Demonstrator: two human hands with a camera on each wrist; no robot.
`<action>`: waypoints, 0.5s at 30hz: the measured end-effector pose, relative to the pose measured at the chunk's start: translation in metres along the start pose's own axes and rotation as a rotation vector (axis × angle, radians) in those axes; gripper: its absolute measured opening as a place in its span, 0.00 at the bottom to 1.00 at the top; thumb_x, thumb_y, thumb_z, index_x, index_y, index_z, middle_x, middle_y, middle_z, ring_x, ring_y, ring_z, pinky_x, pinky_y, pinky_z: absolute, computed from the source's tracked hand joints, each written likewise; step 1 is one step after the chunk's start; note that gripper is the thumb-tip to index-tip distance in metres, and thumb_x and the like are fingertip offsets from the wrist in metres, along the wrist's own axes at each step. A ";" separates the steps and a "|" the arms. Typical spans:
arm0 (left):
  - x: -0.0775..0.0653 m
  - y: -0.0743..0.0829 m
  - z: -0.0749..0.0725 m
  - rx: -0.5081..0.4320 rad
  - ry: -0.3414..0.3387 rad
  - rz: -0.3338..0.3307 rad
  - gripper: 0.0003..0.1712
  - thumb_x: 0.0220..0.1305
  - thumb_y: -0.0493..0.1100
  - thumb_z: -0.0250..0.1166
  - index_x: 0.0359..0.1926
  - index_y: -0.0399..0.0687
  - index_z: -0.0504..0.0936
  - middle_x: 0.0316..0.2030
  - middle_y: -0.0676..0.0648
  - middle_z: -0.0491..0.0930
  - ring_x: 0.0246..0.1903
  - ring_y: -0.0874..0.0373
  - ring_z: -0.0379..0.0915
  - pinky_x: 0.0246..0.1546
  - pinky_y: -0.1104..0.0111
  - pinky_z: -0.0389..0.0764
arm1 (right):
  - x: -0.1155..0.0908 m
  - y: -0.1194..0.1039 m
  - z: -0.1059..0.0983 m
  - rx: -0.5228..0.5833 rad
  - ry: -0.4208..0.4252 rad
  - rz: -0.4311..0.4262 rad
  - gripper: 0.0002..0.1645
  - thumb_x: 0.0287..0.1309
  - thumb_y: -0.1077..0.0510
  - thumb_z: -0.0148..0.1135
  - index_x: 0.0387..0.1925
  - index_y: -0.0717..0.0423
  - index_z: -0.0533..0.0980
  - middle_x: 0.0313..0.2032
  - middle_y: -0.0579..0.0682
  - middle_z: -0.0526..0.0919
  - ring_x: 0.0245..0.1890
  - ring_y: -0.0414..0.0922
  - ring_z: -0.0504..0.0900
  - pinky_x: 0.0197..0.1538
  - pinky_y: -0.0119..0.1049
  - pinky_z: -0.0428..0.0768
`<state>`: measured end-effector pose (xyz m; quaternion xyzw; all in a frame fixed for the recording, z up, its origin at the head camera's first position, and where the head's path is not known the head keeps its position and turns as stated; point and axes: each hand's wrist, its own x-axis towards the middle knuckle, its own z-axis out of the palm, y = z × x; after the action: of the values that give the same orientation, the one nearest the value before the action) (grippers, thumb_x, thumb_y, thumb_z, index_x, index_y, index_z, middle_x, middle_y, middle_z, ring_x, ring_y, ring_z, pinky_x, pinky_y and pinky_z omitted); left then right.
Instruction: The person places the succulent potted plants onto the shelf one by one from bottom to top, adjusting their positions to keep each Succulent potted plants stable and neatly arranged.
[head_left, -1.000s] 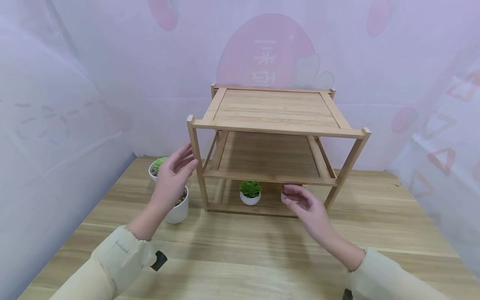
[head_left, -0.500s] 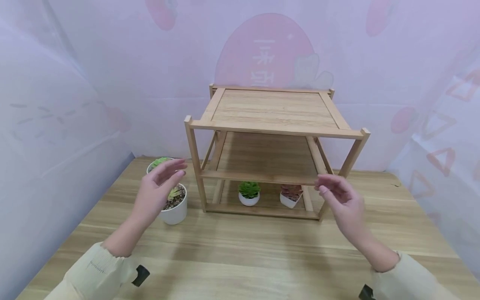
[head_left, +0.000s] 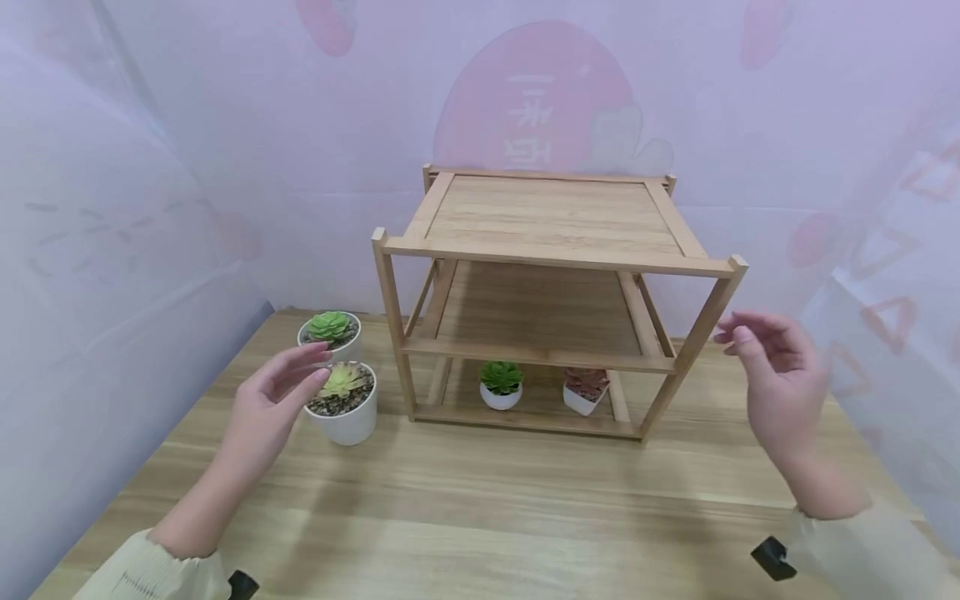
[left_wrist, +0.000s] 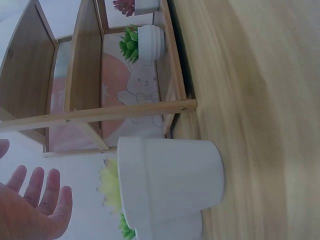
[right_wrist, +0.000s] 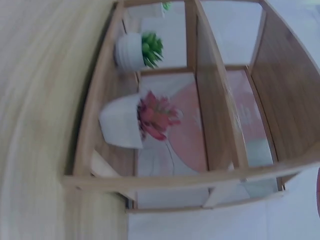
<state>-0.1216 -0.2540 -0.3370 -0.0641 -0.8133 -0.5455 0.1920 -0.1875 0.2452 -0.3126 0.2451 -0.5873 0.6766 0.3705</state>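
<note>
My left hand (head_left: 266, 408) hovers with relaxed fingers beside a white pot with a pale yellow-green succulent (head_left: 344, 380), its fingertips overlapping the pot's rim in the head view. Behind that stands a second white pot with a light green succulent (head_left: 330, 326). My right hand (head_left: 783, 383) is in the air, to the right of a wooden shelf rack (head_left: 540, 358), loosely bent and holding nothing. On the rack's bottom tier sit a small white pot with a dark green succulent (head_left: 501, 385) and an angular white pot with a red succulent (right_wrist: 122, 122).
The rack has three tiers; its top board (head_left: 555, 217) is bare. Light cloth with pink prints (head_left: 532, 100) hangs behind and at both sides. Everything stands on a wood-grain table (head_left: 480, 517). Small black pieces show at both sleeves.
The right hand has moved right, away from the rack's lower tier, uncovering the red succulent. The left hand has pulled back from the rack's left post, leftward and down toward the larger pots.
</note>
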 end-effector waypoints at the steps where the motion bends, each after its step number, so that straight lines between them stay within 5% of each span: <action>1: -0.002 -0.002 -0.002 0.000 0.002 -0.006 0.22 0.76 0.40 0.62 0.66 0.39 0.75 0.53 0.67 0.80 0.53 0.69 0.77 0.53 0.82 0.76 | 0.004 0.001 -0.002 0.020 0.018 0.000 0.09 0.64 0.77 0.57 0.44 0.77 0.80 0.37 0.53 0.89 0.34 0.42 0.86 0.40 0.25 0.83; 7: -0.011 -0.011 -0.010 0.000 0.036 -0.058 0.27 0.75 0.39 0.62 0.71 0.42 0.70 0.57 0.65 0.76 0.54 0.68 0.75 0.53 0.83 0.74 | 0.021 0.005 -0.002 0.094 0.141 0.082 0.09 0.66 0.75 0.56 0.43 0.72 0.81 0.35 0.56 0.87 0.33 0.45 0.85 0.38 0.26 0.83; 15: -0.013 -0.029 -0.017 0.044 0.046 -0.218 0.42 0.74 0.46 0.65 0.79 0.42 0.53 0.71 0.42 0.63 0.57 0.68 0.69 0.50 0.85 0.72 | 0.032 0.013 0.019 0.210 0.271 0.351 0.11 0.76 0.64 0.52 0.36 0.63 0.78 0.33 0.55 0.82 0.35 0.46 0.83 0.38 0.30 0.83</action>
<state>-0.1143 -0.2797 -0.3614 0.0413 -0.8227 -0.5464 0.1515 -0.2194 0.2327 -0.2923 0.0834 -0.4924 0.8145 0.2952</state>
